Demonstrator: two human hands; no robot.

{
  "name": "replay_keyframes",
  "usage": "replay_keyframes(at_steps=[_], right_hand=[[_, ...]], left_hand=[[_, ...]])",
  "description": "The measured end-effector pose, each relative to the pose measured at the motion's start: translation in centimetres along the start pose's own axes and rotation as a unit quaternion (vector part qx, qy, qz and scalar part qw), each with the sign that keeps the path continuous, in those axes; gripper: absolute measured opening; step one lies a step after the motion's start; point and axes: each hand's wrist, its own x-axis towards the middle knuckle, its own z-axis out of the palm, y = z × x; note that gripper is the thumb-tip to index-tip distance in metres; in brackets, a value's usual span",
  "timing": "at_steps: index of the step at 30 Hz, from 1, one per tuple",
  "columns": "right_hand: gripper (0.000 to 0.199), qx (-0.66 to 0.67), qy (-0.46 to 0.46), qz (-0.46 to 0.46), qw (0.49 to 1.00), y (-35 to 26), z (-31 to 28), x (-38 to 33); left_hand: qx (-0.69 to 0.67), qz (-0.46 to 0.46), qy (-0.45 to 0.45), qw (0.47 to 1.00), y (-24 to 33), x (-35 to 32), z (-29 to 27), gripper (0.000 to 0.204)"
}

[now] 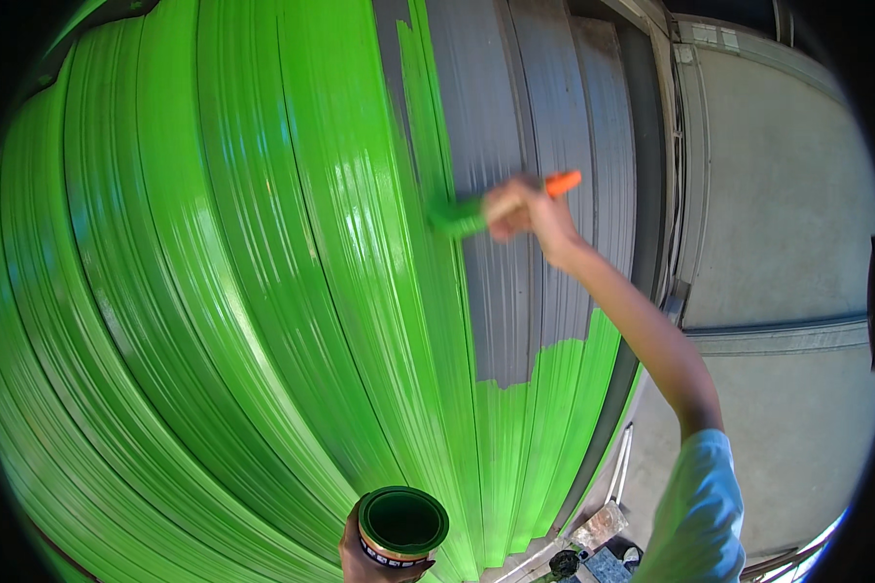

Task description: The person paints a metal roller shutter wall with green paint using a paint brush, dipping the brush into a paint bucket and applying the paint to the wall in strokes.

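My right hand [520, 212] is closed around a paintbrush with an orange handle end [563, 183]. The brush head [454, 217], coated in green paint and blurred, meets the ribbed metal panel [350, 214] at the border of wet green and bare grey [491, 301]. Low in the view, my left hand [358, 552] grips an open paint can [404, 525] from its left side. Dark green paint lines the inside of the can. Glossy green covers the panel's left part and its lower right; grey stays at the upper right.
A dark frame edge [656, 126] borders the panel on the right. Beyond it stands a pale grey wall [778, 185] with a horizontal ledge [778, 336]. On the ground at the lower right lie a brick-like block [601, 525] and small items beside it.
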Motion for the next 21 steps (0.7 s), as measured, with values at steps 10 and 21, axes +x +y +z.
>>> replay_keyframes(at_steps=[10,21], right_hand=[[0.013,0.137,0.105,-0.268,0.948,-11.6,2.7,10.9],[0.024,0.027,-0.029,-0.058,0.998,0.5,1.0,-0.4]], left_hand=[[-0.033,-0.01,-0.062,0.997,1.3,0.6,1.2,0.088],[-0.074,0.025,-0.031,0.996,0.8,-0.2,0.5,0.093]])
